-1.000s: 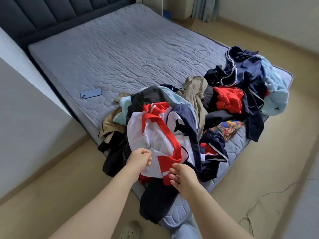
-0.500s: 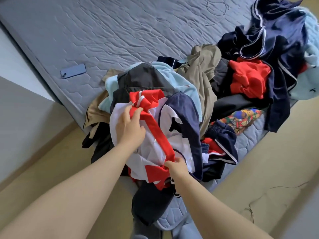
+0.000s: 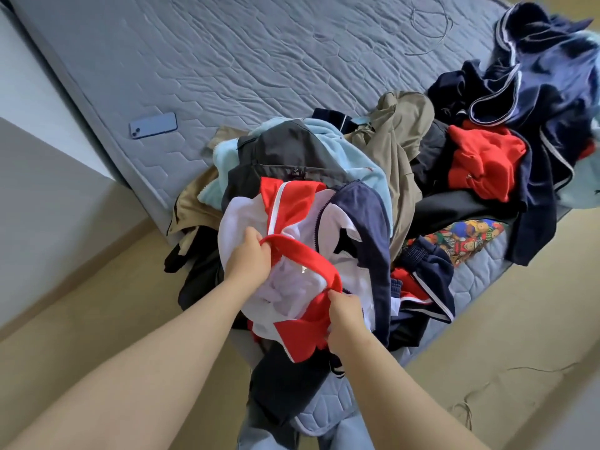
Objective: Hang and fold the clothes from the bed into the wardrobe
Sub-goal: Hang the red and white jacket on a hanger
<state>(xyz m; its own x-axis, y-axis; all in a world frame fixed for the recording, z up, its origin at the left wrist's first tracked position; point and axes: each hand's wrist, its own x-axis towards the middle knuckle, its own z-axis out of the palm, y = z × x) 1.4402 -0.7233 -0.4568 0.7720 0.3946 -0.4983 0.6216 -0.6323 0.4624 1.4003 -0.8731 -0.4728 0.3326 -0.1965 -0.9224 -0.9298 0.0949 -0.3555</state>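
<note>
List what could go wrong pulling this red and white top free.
The left hand and right hand grip the red and white top; the navy striped garment beside it may get dragged to the floor. Dark clothes hang over the mattress corner and could slide off. The phone near the mattress edge might get knocked off.

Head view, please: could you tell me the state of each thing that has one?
red-and-white garment, crumpled, held by both hands.
left hand, grips its red trim.
right hand, grips its red trim.
clothes pile, unfolded, heaped on mattress.
phone, lying camera side up.
</note>
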